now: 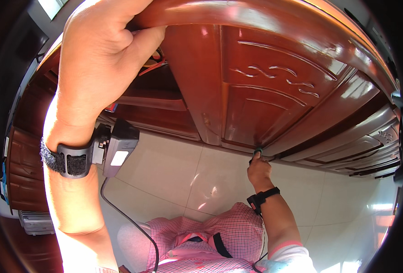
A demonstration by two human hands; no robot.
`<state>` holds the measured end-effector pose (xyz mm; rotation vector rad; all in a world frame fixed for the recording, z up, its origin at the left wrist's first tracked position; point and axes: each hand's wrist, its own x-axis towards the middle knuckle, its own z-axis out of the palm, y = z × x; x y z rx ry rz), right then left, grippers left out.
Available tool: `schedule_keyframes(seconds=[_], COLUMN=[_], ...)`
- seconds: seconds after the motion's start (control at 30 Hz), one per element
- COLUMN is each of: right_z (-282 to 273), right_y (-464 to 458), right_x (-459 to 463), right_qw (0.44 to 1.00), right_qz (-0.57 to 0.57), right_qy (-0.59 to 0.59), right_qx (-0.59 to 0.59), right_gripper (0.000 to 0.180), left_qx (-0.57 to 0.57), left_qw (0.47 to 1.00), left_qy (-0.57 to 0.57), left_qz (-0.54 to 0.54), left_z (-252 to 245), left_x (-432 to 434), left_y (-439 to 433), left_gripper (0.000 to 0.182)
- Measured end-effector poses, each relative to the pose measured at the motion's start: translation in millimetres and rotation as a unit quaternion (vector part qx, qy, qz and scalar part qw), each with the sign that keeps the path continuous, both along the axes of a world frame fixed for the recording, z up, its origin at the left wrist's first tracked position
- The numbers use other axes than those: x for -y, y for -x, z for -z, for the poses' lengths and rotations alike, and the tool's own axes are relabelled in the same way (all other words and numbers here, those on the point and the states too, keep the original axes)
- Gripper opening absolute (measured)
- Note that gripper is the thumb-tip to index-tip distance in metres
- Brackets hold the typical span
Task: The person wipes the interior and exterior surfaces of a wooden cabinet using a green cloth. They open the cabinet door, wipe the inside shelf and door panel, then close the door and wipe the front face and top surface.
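My left hand (109,51) is raised at the upper left, its thumb under the rounded edge of a glossy reddish-brown wooden cabinet top (222,13); its fingers are mostly cut off by the picture's upper rim. Low at the carved wooden cabinet door (263,99), my right hand (259,172) holds a small dark object with a greenish end (257,151), its thumb on it. That end meets the door's bottom edge. What the object is, I cannot tell. Both wrists wear black straps with devices.
Left of the door are open shelves (153,101) with red-handled scissors or a similar tool (153,67) inside. Pale glossy floor tiles (160,163) lie below. More carved cabinet panels (351,150) run to the right. A black cable (130,218) hangs from the left wrist device.
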<state>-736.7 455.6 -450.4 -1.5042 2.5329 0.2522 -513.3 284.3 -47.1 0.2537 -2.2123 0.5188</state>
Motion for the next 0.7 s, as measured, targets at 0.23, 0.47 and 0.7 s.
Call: schedule_keyframes(seconds=[0.23,0.47,0.7], right_z=[-7.3,28.0,92.8], right_y=[-5.8,28.8,66.2], right_x=[10.1,-13.1,-43.5], right_qw=[0.996,0.967,0.391], right_qz=[0.034,0.081,0.537], right_qy=[0.022,0.04,0.338], right_qx=[0.078,0.24,0.667], right_gripper=[0.058,0.056,0.038], left_qx=[0.006,0.002,-0.017], left_qw=[1.0,0.998,0.998], left_qy=[0.013,0.055,0.024], left_qz=[-0.005,-0.037,-0.053], left_z=[-0.3,1.1,2.6], left_x=[-4.8,-4.7,0.5], left_y=[-0.7,3.4,-1.0], left_gripper=[0.053,0.055,0.052])
